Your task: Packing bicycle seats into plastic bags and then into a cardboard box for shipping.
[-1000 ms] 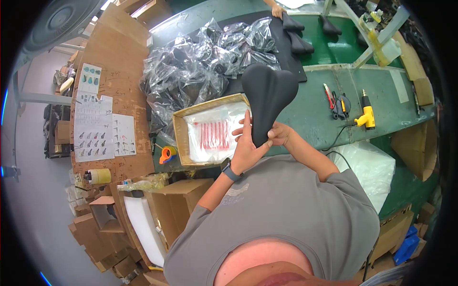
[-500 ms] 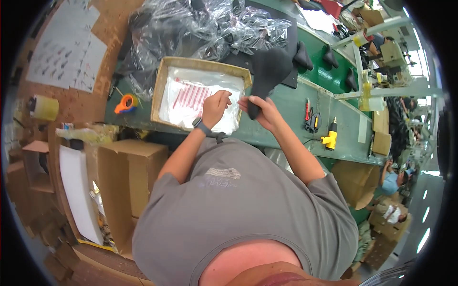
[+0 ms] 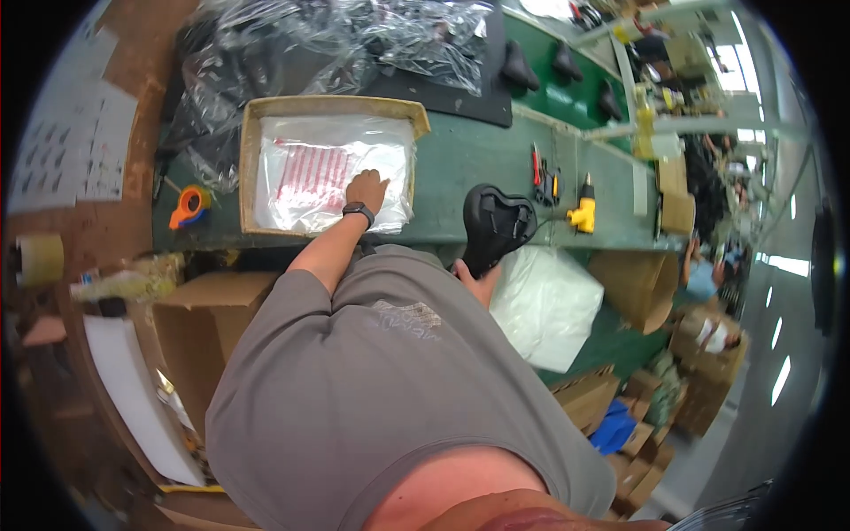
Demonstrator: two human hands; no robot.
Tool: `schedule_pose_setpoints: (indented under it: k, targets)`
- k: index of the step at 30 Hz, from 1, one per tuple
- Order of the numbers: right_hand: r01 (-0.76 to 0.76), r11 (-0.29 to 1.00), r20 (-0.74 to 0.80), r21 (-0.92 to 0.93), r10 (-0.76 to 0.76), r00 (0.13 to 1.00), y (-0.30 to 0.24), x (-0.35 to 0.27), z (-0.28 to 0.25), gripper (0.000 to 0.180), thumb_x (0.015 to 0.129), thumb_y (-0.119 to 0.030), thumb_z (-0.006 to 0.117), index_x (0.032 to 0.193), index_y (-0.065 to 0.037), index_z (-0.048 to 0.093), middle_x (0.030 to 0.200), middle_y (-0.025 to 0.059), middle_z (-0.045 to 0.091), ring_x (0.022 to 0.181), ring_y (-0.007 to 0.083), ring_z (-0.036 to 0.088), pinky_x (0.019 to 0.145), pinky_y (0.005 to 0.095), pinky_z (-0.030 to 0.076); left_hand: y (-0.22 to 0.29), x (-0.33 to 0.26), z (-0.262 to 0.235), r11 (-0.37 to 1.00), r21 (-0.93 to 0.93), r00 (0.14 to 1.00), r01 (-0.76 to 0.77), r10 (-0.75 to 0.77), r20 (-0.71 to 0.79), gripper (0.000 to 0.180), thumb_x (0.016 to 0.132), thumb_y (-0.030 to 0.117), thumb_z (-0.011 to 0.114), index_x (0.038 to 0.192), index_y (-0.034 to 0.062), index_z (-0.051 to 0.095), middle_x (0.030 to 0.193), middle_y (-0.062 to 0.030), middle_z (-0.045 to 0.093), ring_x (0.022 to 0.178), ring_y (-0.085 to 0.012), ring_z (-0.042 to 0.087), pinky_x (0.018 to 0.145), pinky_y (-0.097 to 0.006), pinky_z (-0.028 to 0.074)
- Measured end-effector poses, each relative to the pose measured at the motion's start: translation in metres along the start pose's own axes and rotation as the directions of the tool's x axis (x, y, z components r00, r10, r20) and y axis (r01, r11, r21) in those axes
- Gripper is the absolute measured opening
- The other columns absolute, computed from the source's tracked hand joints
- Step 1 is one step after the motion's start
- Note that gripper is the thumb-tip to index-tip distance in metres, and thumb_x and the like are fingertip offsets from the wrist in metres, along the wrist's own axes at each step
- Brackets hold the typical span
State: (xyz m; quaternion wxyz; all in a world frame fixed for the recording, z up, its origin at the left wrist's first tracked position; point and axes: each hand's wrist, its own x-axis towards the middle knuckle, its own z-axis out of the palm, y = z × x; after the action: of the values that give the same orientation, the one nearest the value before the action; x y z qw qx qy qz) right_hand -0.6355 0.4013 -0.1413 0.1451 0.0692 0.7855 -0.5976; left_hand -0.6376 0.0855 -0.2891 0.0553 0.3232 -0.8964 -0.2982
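Here's my left hand [image 3: 367, 190], down on the stack of clear bags [image 3: 310, 173] with the red-striped print, inside the shallow cardboard box [image 3: 251, 168]. The fingers look bent over the film, but it's glary and small there, so I can't tell whether they have pinched a bag or just rest on top. Over on the right, my right hand [image 3: 481, 287] has a firm grip on the black saddle [image 3: 498, 227] by its narrow nose, wide end pointing away, its underside and rails facing up at me, near the front edge of the green table [image 3: 452, 168]. I'd call this step getting at a bag with the saddle held off to the side. Taking one from here would call for fingertips separating a single layer of slippery film, while the right hand keeps the saddle steady, clear of the box.
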Motion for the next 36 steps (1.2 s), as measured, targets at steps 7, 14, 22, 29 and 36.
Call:
schedule_pose_setpoints:
  k: [7, 14, 22, 29, 36]
  targets:
    - [-0.450, 0.888, 0.476, -0.095, 0.437, 0.763, -0.051, 0.040, 0.034, 0.040, 0.091, -0.024, 0.083, 0.117, -0.003, 0.061, 0.085, 0.0068, 0.072, 0.072, 0.0157, 0.068, 0.066, 0.0323, 0.055, -0.022, 0.006, 0.001, 0.992, -0.009, 0.987, 0.124, -0.122, 0.103, 0.032, 0.101, 0.031, 0.056, 0.101, 0.0061, 0.075, 0.106, -0.0188, 0.072, 0.101, -0.0391, 0.069, 0.087, -0.051, 0.055]
    - [-0.255, 0.950, 0.567, 0.182, 0.111, 0.816, -0.071, 0.055, 0.086, 0.039, 0.099, -0.024, 0.074, 0.124, -0.002, 0.054, 0.089, 0.0096, 0.069, 0.072, 0.0216, 0.071, 0.065, 0.0352, 0.060, -0.025, -0.026, -0.095, 0.805, -0.589, 0.997, 0.072, -0.067, 0.030, 0.028, 0.103, 0.022, 0.060, 0.109, 0.0000, 0.076, 0.090, -0.0134, 0.077, 0.082, -0.0234, 0.073, 0.076, -0.038, 0.055]
    - [-0.504, 0.862, 0.932, -0.052, 0.224, 0.286, -0.126, 0.068, 0.190, 0.041, 0.102, -0.019, 0.068, 0.133, 0.000, 0.049, 0.119, 0.0167, 0.065, 0.097, 0.0303, 0.075, 0.083, 0.0395, 0.066, 0.014, -0.069, -0.176, 0.930, -0.349, 0.993, -0.115, 0.107, -0.043, 0.021, 0.097, 0.021, 0.065, 0.103, 0.0057, 0.078, 0.093, -0.0143, 0.075, 0.084, -0.0389, 0.069, 0.078, -0.052, 0.053]
    - [-0.886, 0.450, 0.903, 0.109, 0.327, 0.277, -0.125, 0.105, 0.181, 0.044, 0.105, -0.037, 0.064, 0.122, 0.004, 0.058, 0.103, 0.0166, 0.066, 0.086, 0.0228, 0.066, 0.076, 0.0332, 0.062, -0.026, -0.087, -0.245, -0.484, -0.872, 0.974, 0.070, -0.154, 0.164, 0.031, 0.109, 0.025, 0.056, 0.127, 0.0028, 0.067, 0.116, -0.0064, 0.073, 0.110, -0.0182, 0.067, 0.102, -0.037, 0.053]
    - [0.217, 0.975, 0.887, 0.056, -0.148, 0.438, -0.172, 0.081, 0.149, 0.080, 0.078, -0.018, 0.086, 0.146, -0.001, 0.049, 0.101, 0.0127, 0.069, 0.086, 0.0259, 0.068, 0.078, 0.0379, 0.055, -0.033, -0.070, -0.271, -0.153, -0.981, 0.890, 0.122, -0.420, 0.176, 0.016, 0.099, 0.009, 0.063, 0.111, 0.0037, 0.071, 0.093, 0.0009, 0.070, 0.076, -0.0082, 0.061, 0.070, -0.027, 0.051]
